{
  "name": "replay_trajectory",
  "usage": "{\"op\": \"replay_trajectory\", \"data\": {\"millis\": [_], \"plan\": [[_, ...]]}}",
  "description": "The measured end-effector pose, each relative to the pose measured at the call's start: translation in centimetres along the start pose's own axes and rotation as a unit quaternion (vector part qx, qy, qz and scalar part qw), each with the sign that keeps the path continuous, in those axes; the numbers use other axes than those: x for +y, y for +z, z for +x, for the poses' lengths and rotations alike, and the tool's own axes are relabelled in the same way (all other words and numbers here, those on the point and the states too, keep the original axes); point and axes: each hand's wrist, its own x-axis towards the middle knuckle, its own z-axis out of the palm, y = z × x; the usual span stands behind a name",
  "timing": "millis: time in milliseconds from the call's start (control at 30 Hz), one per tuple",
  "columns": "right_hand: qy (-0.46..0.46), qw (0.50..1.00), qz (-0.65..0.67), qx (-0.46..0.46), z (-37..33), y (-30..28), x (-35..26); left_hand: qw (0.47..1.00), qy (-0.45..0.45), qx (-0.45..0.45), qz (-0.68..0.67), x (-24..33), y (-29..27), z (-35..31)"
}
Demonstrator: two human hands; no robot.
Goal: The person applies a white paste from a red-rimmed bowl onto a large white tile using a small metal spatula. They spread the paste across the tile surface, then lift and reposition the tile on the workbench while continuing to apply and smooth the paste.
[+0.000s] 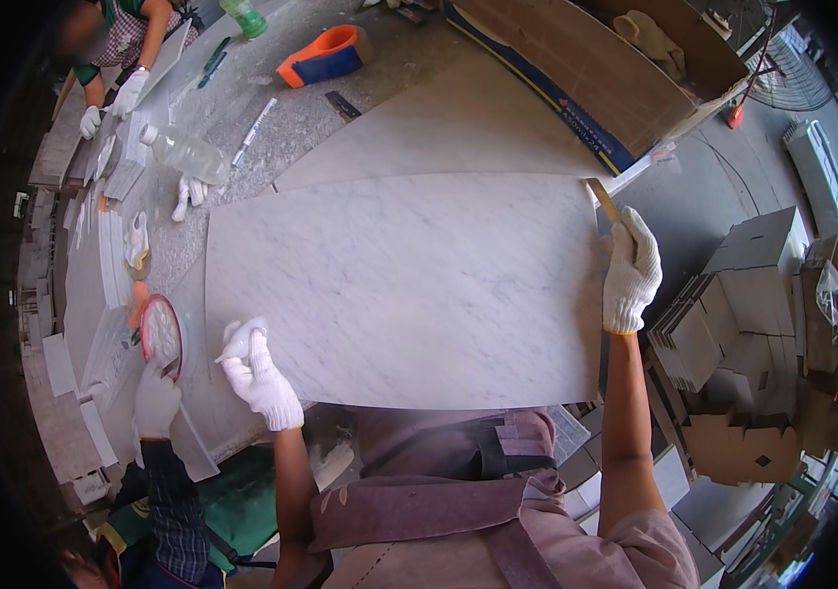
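White marble makes the big slab (409, 290) that lies flat on the desk (497, 118) in front of the person. The left hand (260, 373), in a white glove, has its grip pressed on the slab's left edge, and the right hand (630, 270) has its grip closed around the right edge. Near the right hand a thin wooden stick (603, 201) touches the slab's upper right corner.
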Motion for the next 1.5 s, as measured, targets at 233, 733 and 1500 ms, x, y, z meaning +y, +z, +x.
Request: {"op": "replay_trajectory", "data": {"millis": [233,733,1500], "plan": [[0.22,0.971,0.085,-0.042,2.1,-0.8,-1.4,0.995,-0.002,-0.067,-0.072,2.4,3.0,-1.4],[0.217,0.968,0.056,-0.111,4.9,0.3,0.2,0.952,0.029,-0.285,-0.106,5.3,8.6,-3.6],[0.329,0.905,0.268,-0.03,0.0,-5.8,0.3,0.801,0.51,-0.265,0.165,16.2,33.4,-2.7]]}}
